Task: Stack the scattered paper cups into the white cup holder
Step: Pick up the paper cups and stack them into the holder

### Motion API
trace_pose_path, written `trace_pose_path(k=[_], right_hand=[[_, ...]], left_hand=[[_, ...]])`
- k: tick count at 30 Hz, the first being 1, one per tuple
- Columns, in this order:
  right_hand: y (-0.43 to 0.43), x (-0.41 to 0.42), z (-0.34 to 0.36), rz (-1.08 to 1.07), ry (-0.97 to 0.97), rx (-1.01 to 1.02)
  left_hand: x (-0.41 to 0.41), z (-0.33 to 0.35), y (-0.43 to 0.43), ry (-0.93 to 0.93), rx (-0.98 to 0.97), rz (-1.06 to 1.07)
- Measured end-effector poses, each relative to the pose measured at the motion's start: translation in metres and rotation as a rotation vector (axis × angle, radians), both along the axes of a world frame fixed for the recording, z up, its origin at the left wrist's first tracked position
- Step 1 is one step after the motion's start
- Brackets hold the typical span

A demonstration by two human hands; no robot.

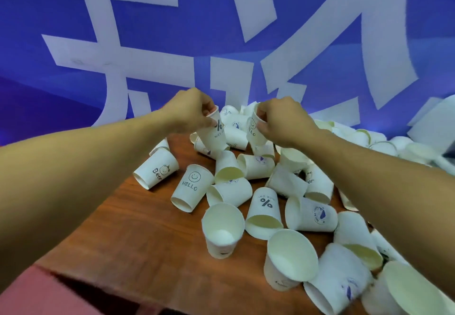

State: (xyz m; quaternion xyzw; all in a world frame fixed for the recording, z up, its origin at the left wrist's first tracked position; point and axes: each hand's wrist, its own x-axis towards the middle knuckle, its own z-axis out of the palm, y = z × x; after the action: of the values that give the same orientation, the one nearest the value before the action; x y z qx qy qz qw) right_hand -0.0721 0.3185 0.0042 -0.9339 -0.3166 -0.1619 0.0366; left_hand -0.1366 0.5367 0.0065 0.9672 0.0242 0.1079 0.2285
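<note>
My left hand (190, 111) pinches the rim of a white paper cup marked "% NICE DAY" (214, 135), lifted upright over the far part of the table. A hand's width to the right, my right hand (283, 120) grips the rim of a second cup printed "HELLO" (254, 131), also held upright above the pile. Several more white paper cups lie scattered across the wooden table (138, 228), among them a "HELLO" smiley cup (192, 188), a "Bear" cup (156, 168) and an upright empty cup (221, 229). No white cup holder is in view.
A blue wall with large white characters (221, 31) stands right behind the table. More cups are heaped along the right side (384, 142). White sheets (438, 120) lean at the far right. The table's near left corner (49, 265) borders a reddish floor.
</note>
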Motion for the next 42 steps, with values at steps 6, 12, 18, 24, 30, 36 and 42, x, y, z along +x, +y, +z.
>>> trace_pose_path(k=[6,12,18,24,30,36,42], right_hand=[[-0.081,-0.031,0.049,-0.044,-0.094,0.043],[-0.195,-0.06,0.084,-0.22,-0.172,0.048],[-0.316,-0.082,0.101,-0.427,-0.204,0.018],[-0.406,-0.083,0.103,-0.584,-0.256,0.067],[-0.457,-0.047,0.081,-0.642,-0.232,0.066],[-0.487,-0.001,0.062,-0.618,-0.266,0.086],[-0.512,0.041,0.038,-0.637,-0.296,0.103]], left_hand=[[-0.011,0.046,-0.081,-0.194,0.18,-0.178],[-0.004,0.08,-0.195,-0.306,0.247,-0.355],[0.007,0.093,-0.308,-0.364,0.226,-0.508],[0.029,0.092,-0.401,-0.414,0.208,-0.591],[0.072,0.081,-0.463,-0.382,0.189,-0.636],[0.125,0.06,-0.504,-0.337,0.117,-0.673],[0.169,0.038,-0.526,-0.334,0.043,-0.696]])
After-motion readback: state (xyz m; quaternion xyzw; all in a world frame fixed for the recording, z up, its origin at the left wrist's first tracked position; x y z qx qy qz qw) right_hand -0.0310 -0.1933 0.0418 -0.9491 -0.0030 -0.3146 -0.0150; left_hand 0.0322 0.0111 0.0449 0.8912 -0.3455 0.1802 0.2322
